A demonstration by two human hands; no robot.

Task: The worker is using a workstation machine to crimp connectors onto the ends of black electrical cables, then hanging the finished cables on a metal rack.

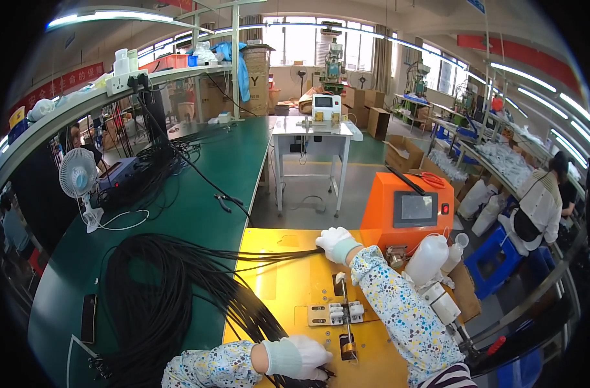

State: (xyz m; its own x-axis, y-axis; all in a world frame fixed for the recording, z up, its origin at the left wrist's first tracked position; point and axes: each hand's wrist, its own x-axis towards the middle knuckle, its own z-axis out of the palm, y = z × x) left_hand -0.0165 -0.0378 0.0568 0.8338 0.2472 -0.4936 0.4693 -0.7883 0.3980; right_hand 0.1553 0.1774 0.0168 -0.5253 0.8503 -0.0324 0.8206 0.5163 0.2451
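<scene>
A big bundle of thin black cables lies looped on the green table and spreads onto the yellow machine plate. My right hand, in a white glove, is closed around several cable ends at the plate's far side. Nearer to me, my left hand, gloved too, is closed over the lower strands, whose ends stick out beside its fingertips. Between and right of my hands sits a small fixture with white blocks and a metal rod. Both forearms wear patterned sleeves.
An orange control box with a screen carries red-handled scissors. White bottles stand at its front. On the green table are a fan, pliers and a phone. A person sits far right.
</scene>
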